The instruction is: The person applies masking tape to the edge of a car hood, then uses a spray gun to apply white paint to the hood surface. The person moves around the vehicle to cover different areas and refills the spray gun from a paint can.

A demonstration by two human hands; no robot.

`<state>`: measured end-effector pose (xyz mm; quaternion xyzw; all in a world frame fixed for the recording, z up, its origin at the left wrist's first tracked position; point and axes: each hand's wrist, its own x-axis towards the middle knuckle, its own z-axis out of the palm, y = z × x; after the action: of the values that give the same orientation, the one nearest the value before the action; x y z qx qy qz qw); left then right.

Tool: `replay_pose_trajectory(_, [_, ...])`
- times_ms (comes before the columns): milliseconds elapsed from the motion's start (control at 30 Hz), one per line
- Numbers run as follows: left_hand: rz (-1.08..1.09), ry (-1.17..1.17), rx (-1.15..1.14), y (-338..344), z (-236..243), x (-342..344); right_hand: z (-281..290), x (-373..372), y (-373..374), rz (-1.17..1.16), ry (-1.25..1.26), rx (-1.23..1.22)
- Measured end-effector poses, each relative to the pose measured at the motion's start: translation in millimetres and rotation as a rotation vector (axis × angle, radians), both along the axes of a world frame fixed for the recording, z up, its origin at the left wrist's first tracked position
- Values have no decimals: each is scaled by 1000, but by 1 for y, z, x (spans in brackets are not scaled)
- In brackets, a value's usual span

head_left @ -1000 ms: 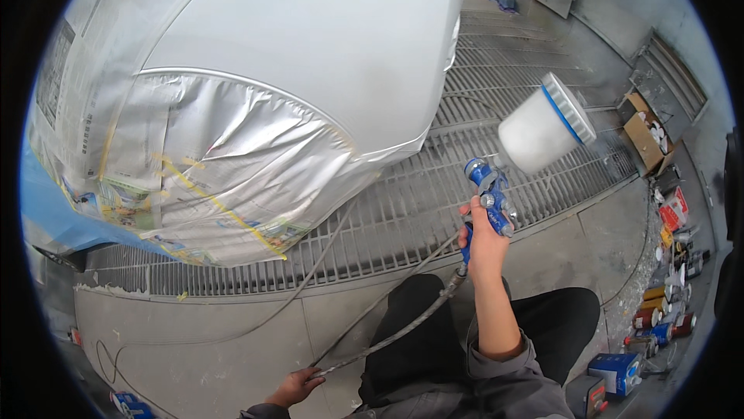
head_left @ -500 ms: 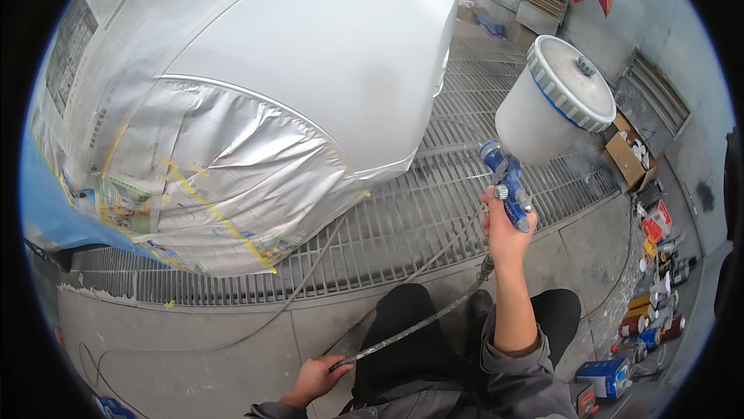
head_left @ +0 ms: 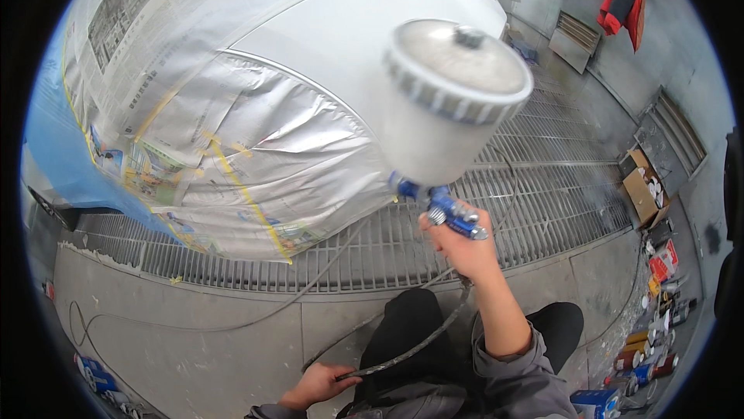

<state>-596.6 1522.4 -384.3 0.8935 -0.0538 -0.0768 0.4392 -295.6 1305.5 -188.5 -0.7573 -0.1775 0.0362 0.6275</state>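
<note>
My right hand (head_left: 463, 247) is closed round the handle of a blue spray gun (head_left: 446, 210). On top of the gun sits a large white paint cup (head_left: 446, 128) with a ribbed lid, slightly blurred and tilted. It hides part of the silver-white car panel (head_left: 325, 27) behind it. Down at the left of my knees, my left hand (head_left: 318, 384) grips a dark air hose (head_left: 407, 357), which loops up to the gun's lower end. Masking paper (head_left: 209, 109) and shiny silver sheeting (head_left: 294, 124) cover the car around the panel.
Floor grating (head_left: 558, 179) runs beneath the car. A thin hose (head_left: 232, 330) trails across the concrete at left. Along the right wall stand a cardboard box (head_left: 642, 196) and several paint cans (head_left: 635, 357). A red-and-black garment (head_left: 625, 0) hangs on that wall.
My right hand has swung the spray gun leftward, so its cup now overlaps the car panel. The view has shifted somewhat. My left hand keeps its hold on the hose.
</note>
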Motion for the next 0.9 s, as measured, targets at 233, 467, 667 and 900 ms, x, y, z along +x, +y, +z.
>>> replay_pose_trajectory(233, [19,3,-24,-9,7,14,20,20,-58,-347,6,185])
replay_pose_trajectory(467, [108,-65,-122,-8,-11,16,47,31,-108,-651,-183,154])
replay_pose_trajectory(667, [11,209,-83,20,-27,-13,49,4,-56,-367,-229,31])
replay_pose_trajectory(900, [-88,505,-139,14,32,-27,79,-17,26,160,-123,-88])
